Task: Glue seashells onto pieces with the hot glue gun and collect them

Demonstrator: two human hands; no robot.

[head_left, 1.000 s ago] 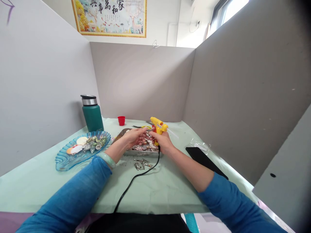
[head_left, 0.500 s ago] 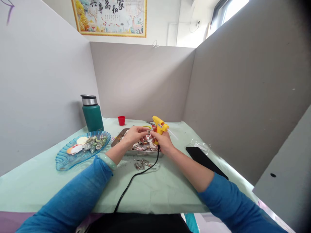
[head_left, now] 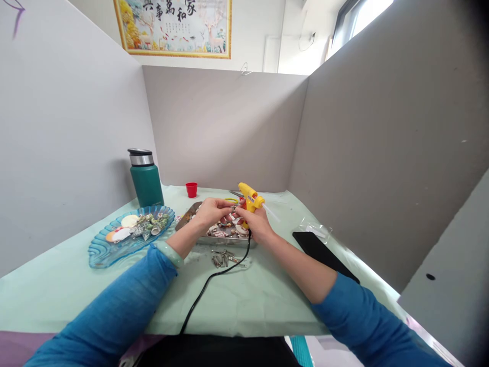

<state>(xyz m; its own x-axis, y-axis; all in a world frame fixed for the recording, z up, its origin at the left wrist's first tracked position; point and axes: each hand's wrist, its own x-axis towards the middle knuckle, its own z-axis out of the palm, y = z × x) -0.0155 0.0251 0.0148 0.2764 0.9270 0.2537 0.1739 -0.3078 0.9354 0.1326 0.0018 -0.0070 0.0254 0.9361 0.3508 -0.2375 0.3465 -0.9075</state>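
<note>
The right hand (head_left: 259, 224) is gripping the gun (head_left: 250, 197) by the tray (head_left: 233, 241), apparently leaving its thumb (head_left: 244, 212) free. The left hand (head_left: 210, 211) is pinching a tiny item (head_left: 234, 208), hard to identify, probably steadying it.

I see, beyond the left hand (head_left: 212, 213), a red cup (head_left: 191, 190); farther left, a green bottle (head_left: 146, 184); high above it, a framed picture (head_left: 175, 30).
</note>
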